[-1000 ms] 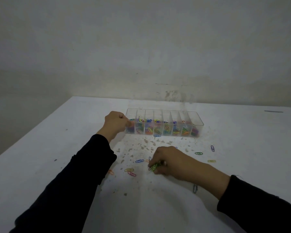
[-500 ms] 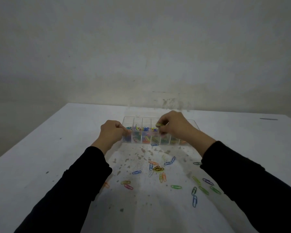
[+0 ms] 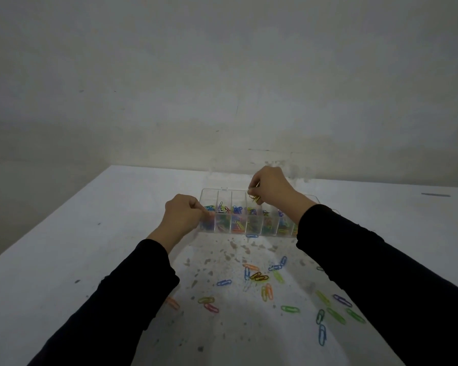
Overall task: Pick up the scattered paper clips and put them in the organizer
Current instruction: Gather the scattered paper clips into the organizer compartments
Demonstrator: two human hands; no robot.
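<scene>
White stained counter (image 3: 111, 233) carries a clear compartmented plastic organizer (image 3: 224, 199), long axis left-right; left hand (image 3: 181, 216) grips its end, right hand (image 3: 271, 187) pinches yellow paper clips (image 3: 255, 198) above it.

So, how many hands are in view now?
2. The left hand grips the left end of the organizer; the right hand holds yellow paper clips above a middle compartment.

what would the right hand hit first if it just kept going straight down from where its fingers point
Probably the organizer: the right hand pinches yellow clips with fingertips aimed down over a middle compartment, so the clips already inside come first. Depth is hard to judge here.
</scene>
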